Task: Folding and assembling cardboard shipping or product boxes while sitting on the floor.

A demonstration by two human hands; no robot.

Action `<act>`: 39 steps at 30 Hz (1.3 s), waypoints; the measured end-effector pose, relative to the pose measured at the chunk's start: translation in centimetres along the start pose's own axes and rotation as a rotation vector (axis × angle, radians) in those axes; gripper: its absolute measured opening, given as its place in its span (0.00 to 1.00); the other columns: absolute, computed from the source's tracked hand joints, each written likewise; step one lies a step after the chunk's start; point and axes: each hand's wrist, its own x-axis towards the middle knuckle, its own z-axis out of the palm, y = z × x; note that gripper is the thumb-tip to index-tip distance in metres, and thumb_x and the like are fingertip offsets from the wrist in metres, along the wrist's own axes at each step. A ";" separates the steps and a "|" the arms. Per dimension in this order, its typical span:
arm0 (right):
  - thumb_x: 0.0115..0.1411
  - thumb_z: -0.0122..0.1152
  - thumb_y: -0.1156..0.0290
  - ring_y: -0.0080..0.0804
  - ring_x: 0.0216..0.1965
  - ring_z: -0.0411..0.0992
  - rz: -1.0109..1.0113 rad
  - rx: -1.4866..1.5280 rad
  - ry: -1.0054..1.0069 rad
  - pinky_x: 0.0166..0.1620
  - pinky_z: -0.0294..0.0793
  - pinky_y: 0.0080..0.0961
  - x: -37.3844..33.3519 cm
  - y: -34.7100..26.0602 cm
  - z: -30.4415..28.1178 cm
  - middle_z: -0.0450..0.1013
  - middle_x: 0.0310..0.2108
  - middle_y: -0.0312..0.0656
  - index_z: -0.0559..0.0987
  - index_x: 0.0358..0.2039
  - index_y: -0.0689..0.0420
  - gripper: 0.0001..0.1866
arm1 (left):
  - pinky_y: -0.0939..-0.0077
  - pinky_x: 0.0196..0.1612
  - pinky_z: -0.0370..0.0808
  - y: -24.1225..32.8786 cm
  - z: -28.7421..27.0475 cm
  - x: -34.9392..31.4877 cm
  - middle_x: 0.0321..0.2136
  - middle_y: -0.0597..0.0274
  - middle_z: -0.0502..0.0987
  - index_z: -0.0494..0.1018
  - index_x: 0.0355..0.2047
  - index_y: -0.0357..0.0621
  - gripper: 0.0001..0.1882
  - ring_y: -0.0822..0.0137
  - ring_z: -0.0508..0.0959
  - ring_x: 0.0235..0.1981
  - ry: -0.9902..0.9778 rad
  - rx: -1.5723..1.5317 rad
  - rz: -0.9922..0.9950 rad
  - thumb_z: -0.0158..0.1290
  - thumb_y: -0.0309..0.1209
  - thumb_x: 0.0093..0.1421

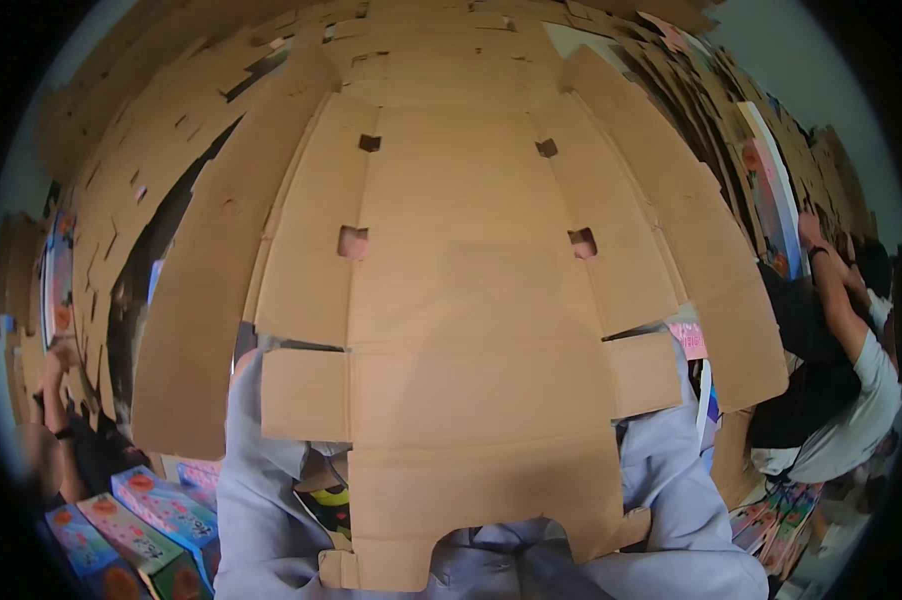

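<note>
A large brown cardboard sheet point(481, 290), creased and slotted like an unfolded box, stretches over my lap and away from me. Its two long side flaps point(206, 270) rise outward, and a panel with a curved notch point(486, 490) lies nearest my body. Pinkish patches show through two square holes, a left patch point(353, 243) and a right patch point(583, 243). They may be parts of my hands under the sheet, but I cannot be sure. The cardboard hides my fingers and whatever they touch. Grey cloth point(256, 450) over my limbs shows on both sides.
Flattened cardboard stacks point(131, 190) lie beyond and to the left, more point(681, 110) to the right. Colourful printed boxes point(146, 520) stand at lower left. At right, a co-worker's arm point(839, 300) reaches to a printed box point(771, 190); another person's hand point(59, 365) is at left.
</note>
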 end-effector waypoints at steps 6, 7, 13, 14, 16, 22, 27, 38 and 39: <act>0.60 0.45 0.48 0.33 0.60 0.54 0.007 -0.037 -0.051 0.60 0.54 0.26 4.1 1.0 2.9 0.56 0.60 0.44 0.58 0.61 0.60 0.36 | 0.74 0.37 0.79 -0.3 0.0 2.2 0.42 0.61 0.74 0.66 0.52 0.41 0.32 0.69 0.77 0.38 0.033 0.039 -0.039 0.38 0.57 0.62; 0.60 0.45 0.48 0.33 0.60 0.54 0.006 -0.050 -0.061 0.60 0.54 0.26 4.5 1.2 3.5 0.56 0.60 0.44 0.58 0.61 0.60 0.36 | 0.74 0.37 0.79 -0.8 -0.4 2.6 0.42 0.60 0.74 0.66 0.52 0.41 0.33 0.69 0.77 0.38 0.040 0.047 -0.039 0.38 0.57 0.62; 0.61 0.44 0.46 0.32 0.60 0.54 -0.030 -0.191 -0.120 0.60 0.54 0.27 8.0 2.9 6.9 0.55 0.61 0.43 0.57 0.61 0.60 0.36 | 0.75 0.35 0.80 -1.8 -3.4 5.3 0.41 0.60 0.74 0.63 0.53 0.41 0.33 0.69 0.78 0.36 0.024 0.178 -0.086 0.37 0.58 0.62; 0.61 0.44 0.46 0.32 0.60 0.54 -0.050 -0.233 -0.126 0.60 0.55 0.27 8.8 3.1 7.6 0.55 0.61 0.43 0.57 0.61 0.60 0.36 | 0.74 0.35 0.80 -1.9 -3.7 5.5 0.41 0.59 0.74 0.63 0.54 0.41 0.33 0.69 0.78 0.36 0.008 0.235 -0.056 0.37 0.57 0.62; 0.61 0.44 0.45 0.32 0.60 0.54 -0.085 -0.318 -0.134 0.60 0.55 0.27 9.9 3.6 8.6 0.54 0.61 0.43 0.57 0.61 0.60 0.37 | 0.74 0.37 0.79 -2.0 -4.2 5.6 0.42 0.59 0.73 0.62 0.53 0.40 0.31 0.69 0.77 0.36 -0.040 0.242 -0.075 0.38 0.55 0.63; 0.61 0.40 0.39 0.33 0.62 0.50 -0.154 -0.508 -0.300 0.61 0.51 0.27 11.8 3.1 10.7 0.51 0.63 0.43 0.55 0.62 0.61 0.41 | 0.74 0.42 0.74 -4.0 -4.6 5.7 0.44 0.60 0.73 0.64 0.52 0.42 0.27 0.69 0.73 0.42 0.057 0.206 0.013 0.41 0.50 0.64; 0.58 0.42 0.36 0.34 0.59 0.57 0.164 -0.081 -0.205 0.59 0.56 0.26 9.9 2.9 9.8 0.56 0.61 0.44 0.55 0.62 0.61 0.44 | 0.73 0.35 0.75 -1.3 -3.8 4.4 0.39 0.60 0.74 0.66 0.51 0.43 0.32 0.68 0.75 0.34 -0.020 0.111 0.013 0.46 0.57 0.58; 0.58 0.40 0.35 0.34 0.58 0.58 0.176 0.006 -0.258 0.58 0.57 0.26 12.6 4.3 8.2 0.56 0.61 0.43 0.55 0.62 0.60 0.45 | 0.68 0.41 0.73 1.0 -0.5 4.6 0.48 0.49 0.69 0.52 0.61 0.39 0.44 0.61 0.75 0.43 0.171 0.704 0.233 0.53 0.53 0.53; 0.58 0.40 0.35 0.34 0.58 0.58 0.175 0.000 -0.261 0.58 0.57 0.26 13.1 4.3 8.2 0.56 0.61 0.43 0.55 0.62 0.60 0.45 | 0.68 0.42 0.73 -0.1 -0.8 5.0 0.49 0.48 0.68 0.50 0.62 0.38 0.45 0.60 0.74 0.44 0.186 0.794 0.222 0.53 0.53 0.53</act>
